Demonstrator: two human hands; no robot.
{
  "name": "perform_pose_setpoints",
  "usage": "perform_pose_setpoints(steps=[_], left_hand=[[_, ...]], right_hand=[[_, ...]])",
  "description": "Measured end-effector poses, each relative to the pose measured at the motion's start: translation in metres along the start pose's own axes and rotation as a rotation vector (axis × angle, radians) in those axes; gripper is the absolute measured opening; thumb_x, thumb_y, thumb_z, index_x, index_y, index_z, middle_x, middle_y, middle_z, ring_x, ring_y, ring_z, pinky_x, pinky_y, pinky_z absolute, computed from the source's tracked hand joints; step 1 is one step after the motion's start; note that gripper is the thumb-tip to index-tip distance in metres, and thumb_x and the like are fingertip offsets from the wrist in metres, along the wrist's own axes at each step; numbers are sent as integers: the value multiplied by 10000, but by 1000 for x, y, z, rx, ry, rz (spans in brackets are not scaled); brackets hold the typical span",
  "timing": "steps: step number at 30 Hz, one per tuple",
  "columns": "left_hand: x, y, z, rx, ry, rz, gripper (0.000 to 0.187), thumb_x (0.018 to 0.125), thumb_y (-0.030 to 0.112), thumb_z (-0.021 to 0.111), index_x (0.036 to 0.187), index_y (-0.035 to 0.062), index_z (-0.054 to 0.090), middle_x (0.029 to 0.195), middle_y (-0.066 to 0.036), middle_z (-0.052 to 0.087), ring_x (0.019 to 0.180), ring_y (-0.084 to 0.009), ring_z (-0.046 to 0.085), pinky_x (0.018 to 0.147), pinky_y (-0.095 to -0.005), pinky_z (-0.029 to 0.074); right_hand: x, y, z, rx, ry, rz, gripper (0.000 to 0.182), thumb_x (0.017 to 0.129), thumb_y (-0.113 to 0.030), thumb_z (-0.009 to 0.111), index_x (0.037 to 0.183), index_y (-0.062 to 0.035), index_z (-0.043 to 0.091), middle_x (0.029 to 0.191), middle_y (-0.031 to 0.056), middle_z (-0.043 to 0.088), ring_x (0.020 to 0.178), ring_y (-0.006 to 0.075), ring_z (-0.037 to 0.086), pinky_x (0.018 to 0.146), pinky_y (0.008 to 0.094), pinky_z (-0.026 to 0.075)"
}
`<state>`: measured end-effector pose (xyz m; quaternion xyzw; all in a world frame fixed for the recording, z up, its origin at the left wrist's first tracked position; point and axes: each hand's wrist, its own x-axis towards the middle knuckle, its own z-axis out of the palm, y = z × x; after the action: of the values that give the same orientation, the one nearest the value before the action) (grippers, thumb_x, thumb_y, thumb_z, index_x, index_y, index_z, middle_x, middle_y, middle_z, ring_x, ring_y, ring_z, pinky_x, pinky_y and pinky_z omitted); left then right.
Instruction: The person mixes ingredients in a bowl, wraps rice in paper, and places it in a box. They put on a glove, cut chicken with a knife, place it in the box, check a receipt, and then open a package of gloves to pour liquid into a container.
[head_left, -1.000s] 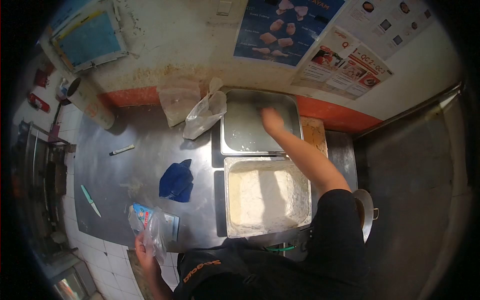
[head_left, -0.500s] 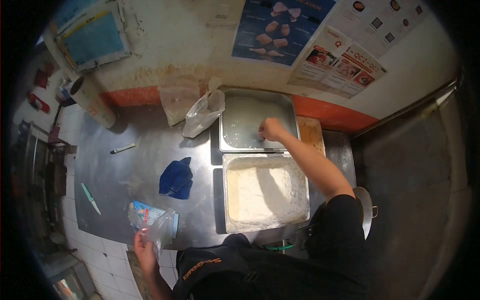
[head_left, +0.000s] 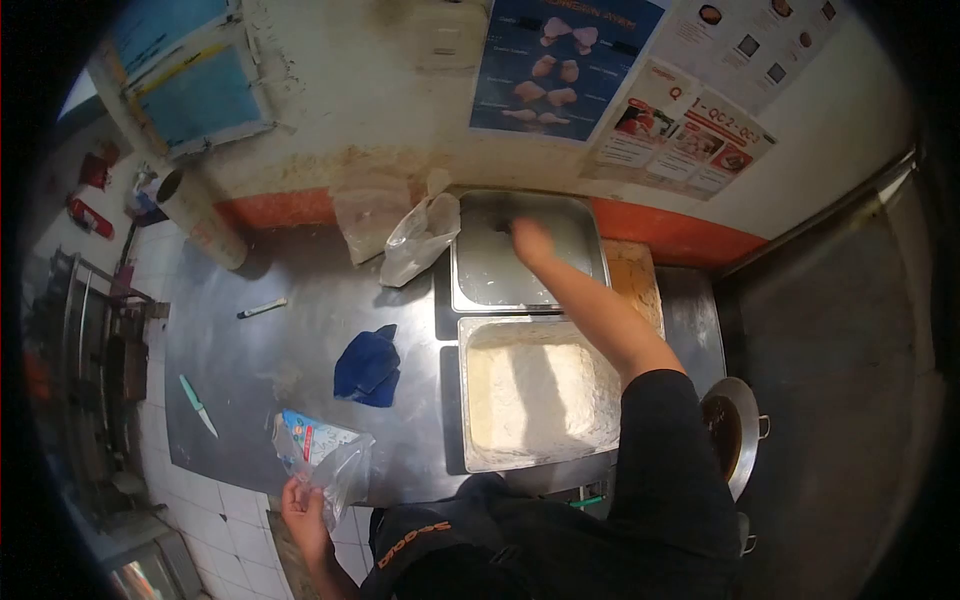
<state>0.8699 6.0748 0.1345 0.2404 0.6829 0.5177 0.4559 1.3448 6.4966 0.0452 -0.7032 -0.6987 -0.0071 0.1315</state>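
Note:
My left hand (head_left: 306,512), at the table's front edge, pinches a clear plastic bag (head_left: 347,473). Under and beside the bag lies a blue and white printed packet (head_left: 316,436). My right hand (head_left: 531,243) is over the metal tray of cloudy liquid (head_left: 483,268), near its back part. That hand is smeared by motion, so its fingers and anything in them cannot be made out. Directly in front of the liquid tray is a second metal tray holding pale flour-like powder (head_left: 498,398), with my forearm passing over its back right corner.
A blue cloth (head_left: 367,367), a green-handled knife (head_left: 198,405) and a small marker-like item (head_left: 262,308) lie on the metal table (head_left: 290,350). Plastic bags (head_left: 421,240) and a tall cylinder (head_left: 203,218) stand near the wall. A pan with dark liquid (head_left: 742,440) is at right.
My right hand has moved from the front part of the liquid tray toward its back. My left hand still holds the plastic bag. The whole view has shifted slightly.

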Motion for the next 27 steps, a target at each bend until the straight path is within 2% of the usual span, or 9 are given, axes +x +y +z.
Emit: perform_pose_setpoints(steps=[4,7,10,13,16,19,22,25,27], left_hand=[[-1,-17,-9,-37,-2,41,256,872,-30,598,1111,19,519,1053,-98,638,939,-159,602,867,-287,465],[-1,-18,-7,-15,20,11,250,883,-7,610,1106,28,505,1033,-100,649,937,-160,603,865,-281,462],[0,-13,-3,3,-20,15,207,885,8,617,1070,31,525,994,-100,660,933,-160,605,864,-281,460],[1,-2,3,41,-55,-7,161,886,25,629,1028,31,554,961,-99,669,926,-160,609,864,-285,458],[0,8,9,78,-84,49,142,890,94,659,997,47,579,918,-46,656,873,-127,586,783,-253,441],[1,6,5,102,-68,41,90,870,38,657,947,17,613,955,-83,676,908,-158,606,866,-280,450],[1,-1,-1,103,-67,70,84,862,35,666,936,18,630,980,-81,671,901,-154,605,863,-281,451],[4,-18,-12,160,-63,154,119,864,40,666,979,22,641,1033,-87,659,916,-150,598,858,-279,451],[0,-18,-17,210,-83,105,153,877,52,653,1026,18,653,1077,-87,646,971,-156,579,866,-266,442]], right_hand=[[-11,28,-30,-156,-136,63,168,831,-107,548,883,-57,700,942,210,663,917,383,650,761,465,540],[-27,44,-46,-209,-216,34,160,821,-115,588,871,-31,714,894,184,696,852,353,679,751,427,550],[-47,42,-68,13,-445,-83,143,789,-118,650,846,-8,722,801,160,710,764,311,698,729,391,552],[-57,20,-92,260,-529,-118,113,768,-96,689,830,-8,724,711,148,695,720,275,699,713,360,547],[-61,11,-102,497,-401,-72,101,786,-97,683,841,-25,728,741,152,697,714,262,698,699,346,540],[-65,-4,-130,389,-165,-104,122,781,-83,659,878,-57,730,789,177,687,732,355,664,707,408,531],[-64,15,-115,198,31,-147,108,793,-120,688,876,-62,728,767,167,688,729,332,671,693,408,524],[-65,36,-109,136,98,-91,119,790,-145,695,882,-80,733,777,184,678,777,378,654,712,440,518],[-65,46,-110,85,94,-69,128,783,-154,704,892,-96,737,832,197,681,858,368,654,746,434,523]])
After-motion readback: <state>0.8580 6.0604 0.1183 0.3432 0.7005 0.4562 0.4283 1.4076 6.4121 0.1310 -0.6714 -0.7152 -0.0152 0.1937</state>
